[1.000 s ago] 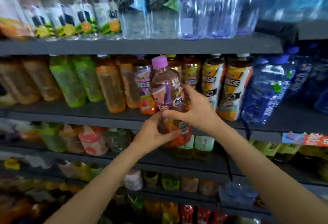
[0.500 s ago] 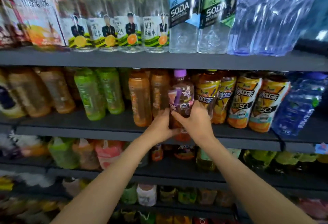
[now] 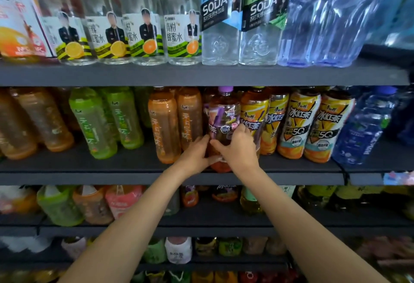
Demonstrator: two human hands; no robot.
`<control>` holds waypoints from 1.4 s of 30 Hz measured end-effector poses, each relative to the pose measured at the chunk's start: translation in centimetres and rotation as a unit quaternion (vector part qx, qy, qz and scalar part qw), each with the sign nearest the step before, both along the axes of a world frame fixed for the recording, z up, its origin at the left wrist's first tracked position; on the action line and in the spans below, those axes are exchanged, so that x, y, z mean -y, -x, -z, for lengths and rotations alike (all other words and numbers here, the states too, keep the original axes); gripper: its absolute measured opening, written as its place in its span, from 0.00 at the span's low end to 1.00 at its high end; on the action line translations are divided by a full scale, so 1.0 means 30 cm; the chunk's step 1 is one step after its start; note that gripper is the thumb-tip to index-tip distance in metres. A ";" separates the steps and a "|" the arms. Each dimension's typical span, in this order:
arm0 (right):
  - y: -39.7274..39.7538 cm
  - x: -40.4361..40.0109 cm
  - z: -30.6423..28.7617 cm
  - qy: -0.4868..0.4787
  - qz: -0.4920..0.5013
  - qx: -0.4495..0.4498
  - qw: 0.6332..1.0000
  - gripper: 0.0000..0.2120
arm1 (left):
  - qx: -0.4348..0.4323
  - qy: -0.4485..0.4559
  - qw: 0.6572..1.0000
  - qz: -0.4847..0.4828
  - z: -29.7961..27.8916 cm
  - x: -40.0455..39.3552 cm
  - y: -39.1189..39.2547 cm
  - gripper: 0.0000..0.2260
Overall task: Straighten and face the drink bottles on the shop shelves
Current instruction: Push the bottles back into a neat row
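Note:
A tea bottle with a purple cap and purple label [image 3: 224, 117] stands upright on the second dark shelf [image 3: 134, 177], between an orange bottle [image 3: 164, 125] and yellow iced-tea bottles [image 3: 254, 114]. My left hand [image 3: 197, 157] grips its lower left side. My right hand [image 3: 238, 150] wraps its lower right side, with fingers over the label. The hands hide the bottle's lower part.
Green bottles [image 3: 94, 121] and amber bottles fill the shelf's left. More yellow iced-tea bottles [image 3: 298, 123] and a blue water bottle [image 3: 363, 130] stand to the right. Soda bottles [image 3: 220, 20] and honey-water bottles [image 3: 143, 31] line the shelf above. Lower shelves hold smaller drinks.
Both hands carried the purple-capped bottle from in front of the shelf back into its row, where it now stands upright. The view has moved closer and tilted up.

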State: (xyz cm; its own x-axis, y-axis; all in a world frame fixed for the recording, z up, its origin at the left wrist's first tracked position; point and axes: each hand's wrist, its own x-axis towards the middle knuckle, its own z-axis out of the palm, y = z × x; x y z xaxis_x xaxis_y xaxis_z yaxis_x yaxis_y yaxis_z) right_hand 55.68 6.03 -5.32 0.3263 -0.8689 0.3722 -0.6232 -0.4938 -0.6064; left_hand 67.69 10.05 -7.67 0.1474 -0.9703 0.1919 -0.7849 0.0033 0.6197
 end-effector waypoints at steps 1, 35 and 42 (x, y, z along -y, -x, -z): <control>0.007 0.001 -0.001 -0.009 -0.009 -0.016 1.000 0.28 | -0.007 0.001 1.000 0.005 -0.005 -0.004 -0.003 0.27; 0.111 0.032 0.017 -0.112 -0.157 0.000 0.981 0.08 | 0.076 0.276 0.951 -0.116 0.062 -0.156 0.170 0.13; 0.510 0.172 0.075 -0.175 -0.053 0.027 0.983 0.04 | 0.055 0.223 0.973 0.010 0.126 -0.008 0.451 0.12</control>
